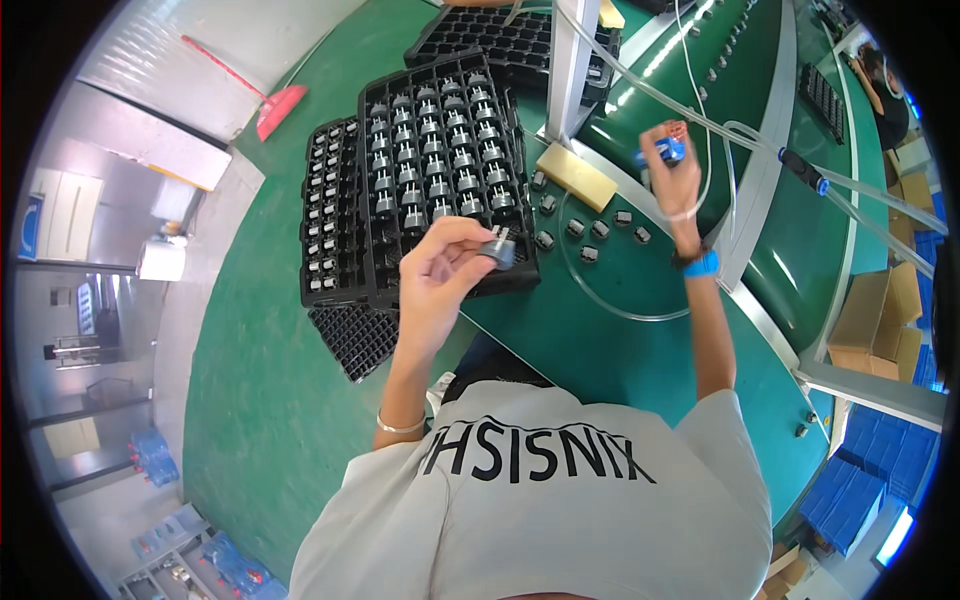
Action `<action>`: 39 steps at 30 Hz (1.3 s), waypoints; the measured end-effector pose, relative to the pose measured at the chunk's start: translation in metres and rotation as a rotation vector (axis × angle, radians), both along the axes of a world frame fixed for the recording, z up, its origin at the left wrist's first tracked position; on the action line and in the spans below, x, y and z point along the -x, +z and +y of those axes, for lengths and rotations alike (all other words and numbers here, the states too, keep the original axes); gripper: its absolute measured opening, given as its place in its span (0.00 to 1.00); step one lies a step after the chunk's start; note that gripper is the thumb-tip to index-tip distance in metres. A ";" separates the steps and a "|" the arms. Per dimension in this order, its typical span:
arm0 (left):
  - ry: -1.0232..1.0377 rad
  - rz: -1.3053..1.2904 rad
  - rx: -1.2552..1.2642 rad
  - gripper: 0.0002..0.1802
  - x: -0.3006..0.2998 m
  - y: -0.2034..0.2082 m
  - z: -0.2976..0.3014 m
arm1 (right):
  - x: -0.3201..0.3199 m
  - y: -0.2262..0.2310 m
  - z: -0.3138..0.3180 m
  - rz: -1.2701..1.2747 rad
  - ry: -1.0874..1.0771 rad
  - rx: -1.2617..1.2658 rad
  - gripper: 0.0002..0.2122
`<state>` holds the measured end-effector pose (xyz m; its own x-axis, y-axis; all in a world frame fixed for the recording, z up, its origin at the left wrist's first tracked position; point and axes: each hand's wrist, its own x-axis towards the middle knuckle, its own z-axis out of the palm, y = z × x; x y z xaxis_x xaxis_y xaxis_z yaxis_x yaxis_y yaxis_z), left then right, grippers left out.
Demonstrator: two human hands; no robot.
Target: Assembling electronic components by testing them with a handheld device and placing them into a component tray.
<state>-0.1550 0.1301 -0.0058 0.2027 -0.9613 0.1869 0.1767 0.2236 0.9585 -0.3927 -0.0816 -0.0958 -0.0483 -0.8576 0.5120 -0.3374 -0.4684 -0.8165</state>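
Observation:
My left hand (440, 270) pinches a small dark plug piece with metal prongs (499, 250) between thumb and fingers, over the near right corner of a black tray (528, 225). Rows of similar pronged plug pieces (437, 165) stand upright in that tray. Farther to the right, my right hand (672, 180) is closed round a blue tool with an orange-red part (668, 150); its exact kind is unclear. Several small plug pieces (599, 229) lie loose on the green table (570, 340) between my hands. A yellow block (577, 176) rests just beyond them.
A second filled black tray (322, 200) sits left of the first, and another (365, 340) lies lower. A clear hose (640, 316) loops across the table. A metal post (567, 70) rises near the green conveyor (740, 90). Another person (885, 95) is at far right.

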 end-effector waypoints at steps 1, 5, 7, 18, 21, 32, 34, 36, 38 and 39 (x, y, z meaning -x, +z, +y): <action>-0.044 0.018 0.007 0.11 0.003 -0.002 -0.003 | -0.017 0.016 0.021 -0.228 0.318 -0.088 0.11; -0.138 0.018 0.066 0.12 0.011 -0.003 -0.011 | -0.064 0.073 0.101 -0.802 0.826 -0.869 0.16; -0.172 0.023 0.072 0.12 0.015 0.001 -0.012 | -0.065 0.078 0.108 -0.765 0.953 -0.905 0.16; -0.090 -0.047 0.162 0.13 0.021 -0.004 -0.008 | -0.064 0.086 0.126 -0.586 0.920 -0.869 0.16; 0.067 -0.237 0.129 0.14 0.013 -0.003 -0.008 | -0.062 0.084 0.118 -0.447 0.899 -0.819 0.16; 0.369 -1.318 -0.162 0.11 -0.064 -0.012 -0.007 | -0.048 -0.002 0.037 0.324 0.302 -0.186 0.17; 0.379 -1.321 -0.155 0.10 -0.066 -0.018 -0.010 | -0.050 -0.002 0.037 0.287 0.332 -0.125 0.18; 0.386 -1.324 -0.149 0.10 -0.068 -0.020 -0.011 | -0.049 -0.002 0.038 0.295 0.339 -0.204 0.21; 0.411 -1.254 -0.145 0.09 -0.066 -0.017 -0.012 | -0.045 -0.009 0.031 0.325 0.389 -0.030 0.27; 0.419 -1.186 -0.125 0.08 -0.069 -0.019 -0.012 | -0.042 -0.014 0.028 0.328 0.421 -0.082 0.32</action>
